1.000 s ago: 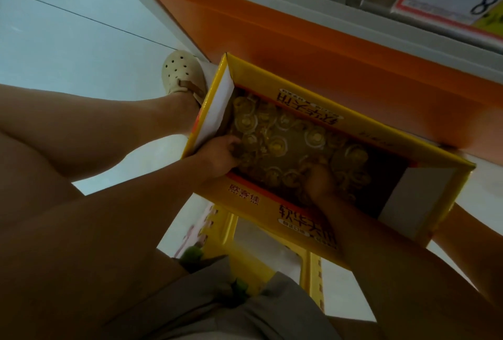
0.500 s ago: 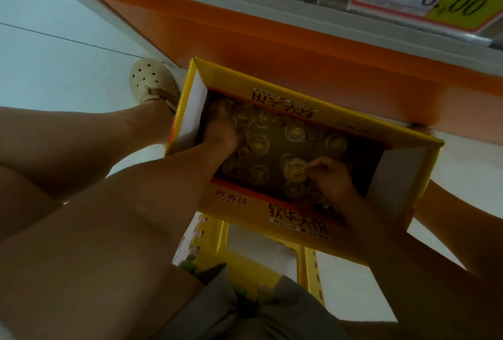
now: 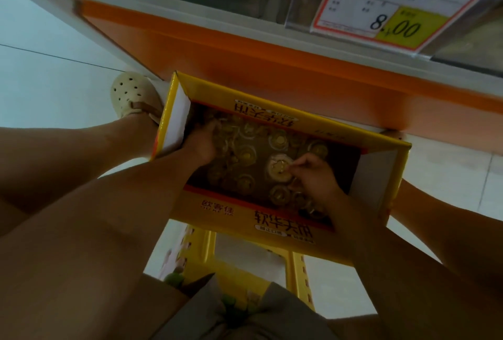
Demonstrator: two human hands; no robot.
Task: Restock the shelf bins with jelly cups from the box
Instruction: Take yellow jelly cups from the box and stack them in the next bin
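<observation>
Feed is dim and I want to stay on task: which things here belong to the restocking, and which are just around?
Job: yellow box; loose jelly cups; cup pinched by right hand; left hand among the cups; shelf.
Around: price tag; yellow stool; beige shoe.

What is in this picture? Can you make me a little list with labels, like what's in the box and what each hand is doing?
box: yellow carton, open on top
contents: many jelly cups, loosely piled
right hand: pinches a single cup
left hand: among the cups at the box's left end, fingers hidden
stool: yellow, on the near side of the box
price tag: reads 8.00, on the shelf above
</observation>
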